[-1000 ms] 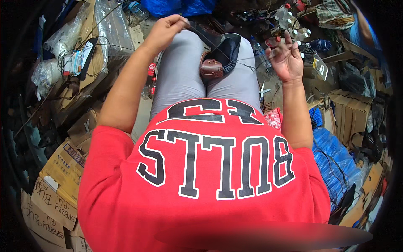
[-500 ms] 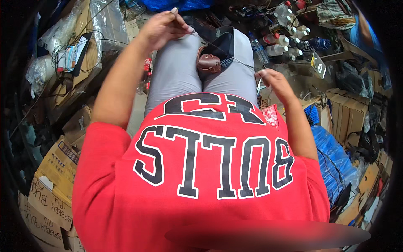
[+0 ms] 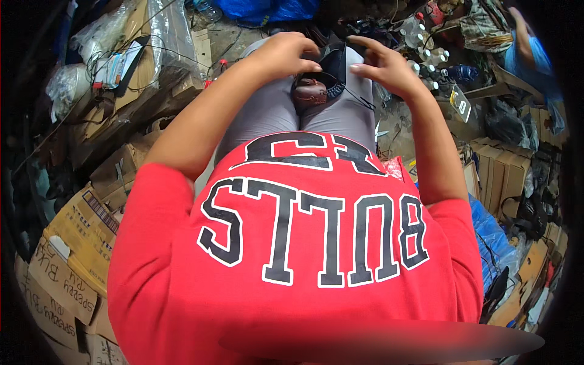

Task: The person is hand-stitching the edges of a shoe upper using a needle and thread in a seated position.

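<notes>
A brown leather shoe (image 3: 311, 92) with a rounded, stitched toe rests between my grey-trousered thighs. Its dark lining or a black flap (image 3: 333, 62) stands up behind the toe. My left hand (image 3: 291, 56) is over the left thigh, thumb and fingers apart at the shoe's left side. Across from it, my right hand (image 3: 384, 67) has its index finger stretched out and its thumb lower, close to the flap's right edge. Neither hand visibly grips anything, though some left fingertips are against dark material. A thin black cord (image 3: 360, 99) trails over my right thigh.
Several plastic bottles (image 3: 426, 58) stand at the far right. Blue plastic sheeting (image 3: 267, 9) lies at the far edge. Flattened cardboard (image 3: 79, 237) is at the near left, with stacked cardboard (image 3: 496, 173) at right. Clear plastic wrap (image 3: 167, 42) covers boards at far left.
My hands were spread wide, with a dark cord stretched between them across the shoe. Both have come inward to the shoe, and the cord is slack on my right thigh.
</notes>
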Available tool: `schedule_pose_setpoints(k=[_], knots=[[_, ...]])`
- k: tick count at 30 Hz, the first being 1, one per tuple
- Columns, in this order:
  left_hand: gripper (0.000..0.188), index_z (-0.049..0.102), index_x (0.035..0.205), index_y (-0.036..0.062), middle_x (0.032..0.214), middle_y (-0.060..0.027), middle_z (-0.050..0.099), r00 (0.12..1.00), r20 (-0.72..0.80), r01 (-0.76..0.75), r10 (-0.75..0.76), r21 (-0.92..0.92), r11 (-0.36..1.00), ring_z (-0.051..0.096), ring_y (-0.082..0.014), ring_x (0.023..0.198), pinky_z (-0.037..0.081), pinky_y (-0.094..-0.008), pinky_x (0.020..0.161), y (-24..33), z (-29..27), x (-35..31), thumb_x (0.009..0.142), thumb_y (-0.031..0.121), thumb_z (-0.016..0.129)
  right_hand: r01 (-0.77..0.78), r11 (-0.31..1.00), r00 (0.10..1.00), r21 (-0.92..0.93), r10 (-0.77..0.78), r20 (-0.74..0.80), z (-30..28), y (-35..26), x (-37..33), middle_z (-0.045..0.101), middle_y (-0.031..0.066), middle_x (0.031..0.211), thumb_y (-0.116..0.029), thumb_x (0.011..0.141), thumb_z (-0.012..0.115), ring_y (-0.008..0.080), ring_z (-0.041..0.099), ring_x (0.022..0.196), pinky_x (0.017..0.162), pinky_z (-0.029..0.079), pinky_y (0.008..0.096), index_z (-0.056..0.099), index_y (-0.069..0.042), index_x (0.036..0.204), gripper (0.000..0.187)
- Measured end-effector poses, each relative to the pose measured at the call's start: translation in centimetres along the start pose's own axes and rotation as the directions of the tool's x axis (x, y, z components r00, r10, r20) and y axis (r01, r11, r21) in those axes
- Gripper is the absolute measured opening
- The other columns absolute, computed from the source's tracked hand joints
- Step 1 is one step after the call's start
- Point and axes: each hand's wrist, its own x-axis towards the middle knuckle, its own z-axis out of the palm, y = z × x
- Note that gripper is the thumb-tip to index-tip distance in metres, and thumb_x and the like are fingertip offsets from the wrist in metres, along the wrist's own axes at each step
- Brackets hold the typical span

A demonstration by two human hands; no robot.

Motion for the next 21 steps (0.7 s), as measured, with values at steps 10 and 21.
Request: schedule_pose_setpoints(k=[10, 21], knots=[[0.027, 0.064, 0.099, 0.005, 0.088, -0.0158, 0.066, 0.967, 0.239, 0.094, -0.083, -0.033, 0.995, 0.064, -0.029, 0.08, 0.047, -0.0366, 0.072, -1.0, 3.0, 3.3, 0.075, 0.018, 0.069, -0.258, 0.966, 0.937, 0.029, 0.243, 0.25, 1.3, 1.0, 2.3, 0.053, -0.0044, 0.067, -0.022, 0.085, 0.067, 0.0046, 0.045, 0.056, 0.051, 0.036, 0.0199, 0.059, -0.005, 0.083, 0.019], [0.019, 0.063, 0.092, 0.0117, 0.09, -0.0102, 0.063, 0.996, -0.009, -0.093, 0.093, 0.011, 0.996, 0.062, -0.031, 0.086, 0.049, -0.0392, 0.072, 0.2, 4.0, -0.3, 0.073, 0.01, 0.066, -0.241, 0.958, 0.967, 0.158, 0.25, -0.039, 2.4, 1.4, 1.0, 0.057, -0.0006, 0.064, -0.027, 0.073, 0.079, 0.0066, 0.049, 0.054, 0.052, 0.039, 0.0209, 0.062, -0.003, 0.098, 0.038]])
